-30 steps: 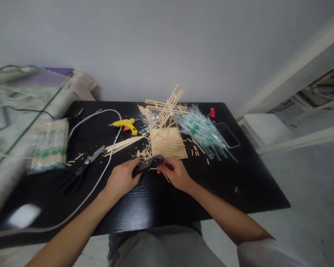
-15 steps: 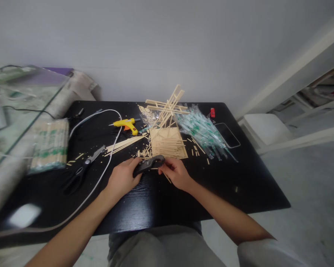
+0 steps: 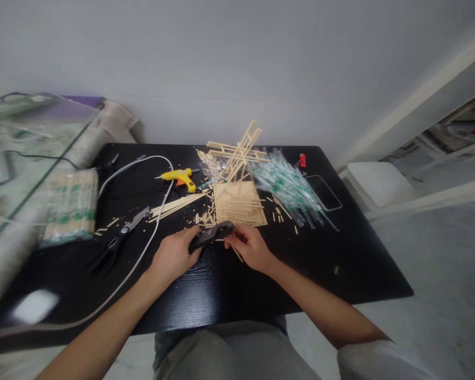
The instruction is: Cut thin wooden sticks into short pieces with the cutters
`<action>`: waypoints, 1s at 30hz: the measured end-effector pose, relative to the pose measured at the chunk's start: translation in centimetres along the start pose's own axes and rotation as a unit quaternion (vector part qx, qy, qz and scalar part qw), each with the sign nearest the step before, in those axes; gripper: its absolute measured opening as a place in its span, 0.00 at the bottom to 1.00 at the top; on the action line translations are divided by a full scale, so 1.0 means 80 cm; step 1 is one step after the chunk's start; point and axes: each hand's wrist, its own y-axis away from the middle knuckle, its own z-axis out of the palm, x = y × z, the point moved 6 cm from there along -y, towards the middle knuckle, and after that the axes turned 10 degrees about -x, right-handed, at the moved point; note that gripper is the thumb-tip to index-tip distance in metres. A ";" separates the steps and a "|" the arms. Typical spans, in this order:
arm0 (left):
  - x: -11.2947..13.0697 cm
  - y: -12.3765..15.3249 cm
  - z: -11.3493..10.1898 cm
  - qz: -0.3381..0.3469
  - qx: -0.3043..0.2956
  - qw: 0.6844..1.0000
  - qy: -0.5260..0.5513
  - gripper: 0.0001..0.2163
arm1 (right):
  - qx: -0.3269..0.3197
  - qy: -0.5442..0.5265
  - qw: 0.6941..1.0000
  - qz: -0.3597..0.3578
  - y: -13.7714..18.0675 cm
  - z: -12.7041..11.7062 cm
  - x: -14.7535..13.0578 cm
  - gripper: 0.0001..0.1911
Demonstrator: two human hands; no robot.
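My left hand [image 3: 174, 252] is closed around a black hand tool [image 3: 210, 236] with a curved right end; its exact kind is unclear. Thin wooden sticks [image 3: 238, 254] poke out below my right hand [image 3: 250, 246], whose fingers are pinched on them close to the tool's curved end. Just beyond both hands lies a square wooden stick panel [image 3: 262, 217] with a pile of short cut sticks [image 3: 239, 207] on it. Behind it, a cross-shaped stick frame [image 3: 243, 151] stands propped up.
Left of the panel are a yellow glue gun [image 3: 182, 177], long sticks [image 3: 178, 205], black scissors [image 3: 116, 241], a white cable [image 3: 142, 255] and a packet of wrapped sticks [image 3: 72, 206]. To the right lie clear plastic wrappers [image 3: 291, 187], a phone [image 3: 324, 192] and a red item [image 3: 302, 160].
Almost nothing differs. Both hands have shifted very slightly, with the black tool and the sticks still held in the same place.
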 end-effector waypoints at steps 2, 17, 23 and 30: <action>0.000 0.000 0.000 0.000 -0.001 1.000 -0.003 0.10 | 0.000 0.001 1.000 -0.001 0.000 0.000 0.001 0.22; 0.005 0.002 -0.002 0.075 0.044 0.995 0.043 0.14 | -0.122 -0.080 0.989 -0.026 -0.004 0.006 -0.011 0.23; 0.007 0.003 -0.004 0.087 0.043 0.993 0.072 0.14 | -0.135 -0.098 0.986 -0.016 -0.003 0.007 -0.008 0.25; 0.006 0.001 -0.003 0.061 0.016 0.995 0.083 0.11 | -0.103 -0.051 0.993 0.003 -0.003 0.001 -0.003 0.25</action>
